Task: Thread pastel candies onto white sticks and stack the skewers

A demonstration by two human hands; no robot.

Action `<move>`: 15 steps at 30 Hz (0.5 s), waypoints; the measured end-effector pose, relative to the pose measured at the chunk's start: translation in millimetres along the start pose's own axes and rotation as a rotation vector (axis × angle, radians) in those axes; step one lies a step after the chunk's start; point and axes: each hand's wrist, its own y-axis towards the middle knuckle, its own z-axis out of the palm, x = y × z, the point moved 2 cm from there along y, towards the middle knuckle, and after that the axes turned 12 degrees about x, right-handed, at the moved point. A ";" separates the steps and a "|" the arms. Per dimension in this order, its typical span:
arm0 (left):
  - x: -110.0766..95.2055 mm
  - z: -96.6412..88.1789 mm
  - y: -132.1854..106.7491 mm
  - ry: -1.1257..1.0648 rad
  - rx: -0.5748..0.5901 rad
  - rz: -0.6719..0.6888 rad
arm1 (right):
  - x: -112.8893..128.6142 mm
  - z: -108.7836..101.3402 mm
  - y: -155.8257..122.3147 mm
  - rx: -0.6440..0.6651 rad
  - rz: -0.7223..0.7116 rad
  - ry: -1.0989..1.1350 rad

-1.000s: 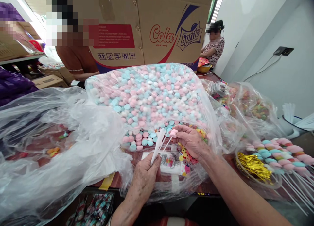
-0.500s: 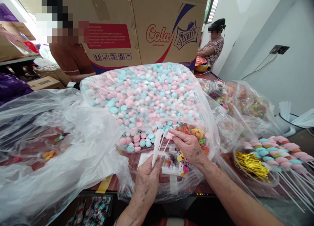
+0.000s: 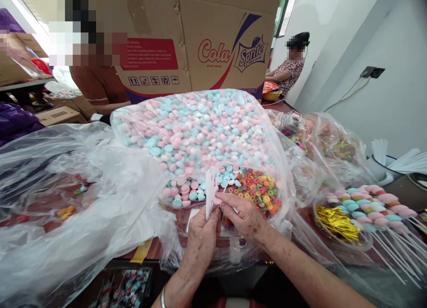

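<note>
A bundle of white sticks (image 3: 209,190) stands upright in my left hand (image 3: 202,232), its fingers closed round the lower ends. My right hand (image 3: 245,214) pinches a pink marshmallow (image 3: 216,197) on one stick, close beside the left thumb. The fingers partly cover that marshmallow. Just beyond both hands lie loose pink, blue and white marshmallows (image 3: 185,190), spilling from a large clear bag (image 3: 200,134) full of them. Colourful gummy rings (image 3: 258,185) are heaped beyond the right hand.
On the right are marshmallow skewers (image 3: 376,205), a clear bowl (image 3: 367,243) of gold twist ties (image 3: 336,223) and a pot of white sticks (image 3: 380,152). Crumpled plastic (image 3: 126,188) covers the left side. A big carton (image 3: 227,14) stands behind; two people sit farther off.
My right hand has moved down and left with the pink marshmallow, bringing it along the stick towards my left hand. More gummy rings show now. The view has shifted slightly.
</note>
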 end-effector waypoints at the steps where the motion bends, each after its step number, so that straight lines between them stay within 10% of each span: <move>1: -0.1 -0.7 2.3 -0.030 -0.011 -0.002 | -0.8 -8.0 3.2 -0.001 0.032 0.003; 5: -4.1 -3.5 5.4 -0.123 -0.056 -0.019 | -13.8 -47.1 23.1 -0.021 0.217 -0.298; 10: -9.3 -2.7 0.2 -0.197 -0.058 -0.085 | -27.4 -45.9 42.9 0.468 0.275 -0.884; 15: -13.2 -8.0 -3.9 -0.247 -0.054 -0.107 | -30.0 -43.8 47.5 0.425 0.361 -0.936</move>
